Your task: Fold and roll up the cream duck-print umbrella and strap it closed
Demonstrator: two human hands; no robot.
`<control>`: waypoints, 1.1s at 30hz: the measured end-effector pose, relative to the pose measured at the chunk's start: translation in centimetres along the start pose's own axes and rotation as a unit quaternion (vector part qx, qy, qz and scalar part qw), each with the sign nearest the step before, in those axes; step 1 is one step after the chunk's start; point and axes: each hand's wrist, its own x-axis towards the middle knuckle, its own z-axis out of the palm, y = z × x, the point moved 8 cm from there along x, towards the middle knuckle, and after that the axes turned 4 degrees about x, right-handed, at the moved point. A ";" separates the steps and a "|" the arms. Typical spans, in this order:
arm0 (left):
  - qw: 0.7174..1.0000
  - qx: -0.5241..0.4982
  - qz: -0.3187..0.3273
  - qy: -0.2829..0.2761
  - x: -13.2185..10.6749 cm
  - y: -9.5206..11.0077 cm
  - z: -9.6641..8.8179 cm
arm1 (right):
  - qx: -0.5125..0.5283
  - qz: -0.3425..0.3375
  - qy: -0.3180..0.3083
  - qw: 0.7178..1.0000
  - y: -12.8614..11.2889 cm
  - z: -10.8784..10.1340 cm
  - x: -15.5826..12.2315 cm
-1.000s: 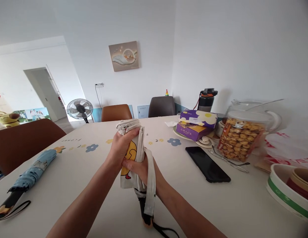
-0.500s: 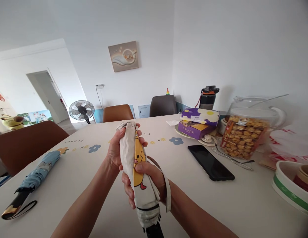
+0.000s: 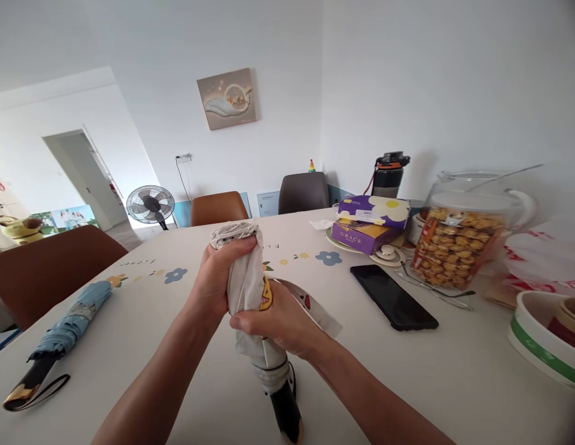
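A folded white umbrella (image 3: 246, 278) with a yellow cartoon print is held over the table, its black handle (image 3: 286, 408) pointing toward me. My left hand (image 3: 217, 272) is wrapped round its far end, the thumb lying across the fabric. Lower down, my right hand (image 3: 273, 315) grips the middle of the canopy, thumb on top. A loose flap of the white fabric sticks out to the right behind my right wrist. Some fingers of both hands are hidden behind the umbrella.
A closed blue umbrella (image 3: 76, 321) lies at the table's left. To the right are a black phone (image 3: 393, 296), eyeglasses (image 3: 435, 290), a purple box (image 3: 361, 235), a snack jar (image 3: 461, 247) and a tape roll (image 3: 537, 340). Chairs stand around the white table (image 3: 176, 402).
My right hand has turned over the canopy, covering most of the yellow print. The umbrella has rotated, a flap has swung out to the right, and more of the black handle shows.
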 end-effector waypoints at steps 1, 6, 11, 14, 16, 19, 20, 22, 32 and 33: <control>0.999 0.009 0.008 0.032 0.0 0.0 -0.4 | 0.007 -0.002 0.012 1.000 0.3 0.0 0.1; 0.993 0.064 0.015 0.099 0.4 -0.1 -1.7 | 0.058 0.000 0.087 0.994 1.7 -0.4 0.3; 0.997 -0.002 -0.064 -0.053 1.4 -1.8 -0.2 | 0.216 -0.002 -0.033 0.976 0.8 1.0 0.2; 0.979 -0.119 -0.078 -0.148 1.6 -2.6 1.1 | 0.342 0.019 -0.185 0.921 0.4 2.8 -0.3; 0.969 -0.169 -0.063 -0.167 1.8 -2.8 1.3 | 0.395 0.035 -0.233 0.888 0.6 3.2 -0.4; 0.967 -0.180 -0.065 -0.166 2.0 -2.9 1.1 | 0.395 0.053 -0.238 0.886 1.4 3.0 0.0; 0.970 -0.167 -0.075 -0.161 2.1 -3.0 1.0 | 0.376 0.055 -0.232 0.895 1.7 2.8 0.2; 0.979 -0.116 -0.098 -0.133 2.0 -3.1 0.4 | 0.322 0.053 -0.207 0.922 1.9 2.3 0.4; 0.996 0.080 0.000 0.046 0.9 -0.5 -1.5 | 0.092 -0.034 -0.010 0.995 0.0 0.3 0.7; 0.995 0.086 0.010 0.055 0.9 -0.4 -1.6 | 0.077 -0.043 0.004 0.996 -0.1 0.2 0.7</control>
